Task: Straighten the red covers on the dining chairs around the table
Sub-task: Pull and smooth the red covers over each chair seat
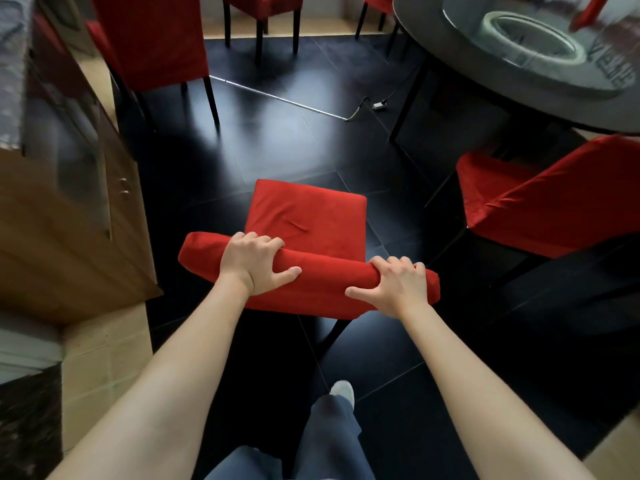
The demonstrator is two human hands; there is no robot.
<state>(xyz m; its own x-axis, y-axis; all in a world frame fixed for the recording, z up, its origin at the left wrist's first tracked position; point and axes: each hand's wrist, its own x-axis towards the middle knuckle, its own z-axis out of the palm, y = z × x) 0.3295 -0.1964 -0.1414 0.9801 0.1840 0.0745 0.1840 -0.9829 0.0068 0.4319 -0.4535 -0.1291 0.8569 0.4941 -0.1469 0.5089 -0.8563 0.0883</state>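
Note:
A dining chair in a red cover (pixel 311 216) stands right in front of me, seen from behind and above. Its seat fabric shows a small crease near the middle. My left hand (pixel 254 263) grips the top of the covered backrest (pixel 322 278) left of centre, fingers curled over the far side and thumb on the near side. My right hand (pixel 398 284) grips the same top edge near its right end in the same way.
A round dark glass table (pixel 460 81) with a turntable stands at the upper right. More red-covered chairs stand at the right (pixel 540 202), upper left (pixel 152 39) and far back (pixel 266 5). A wooden cabinet (pixel 69 216) flanks the left. A cable and plug (pixel 377 105) lie on the black floor.

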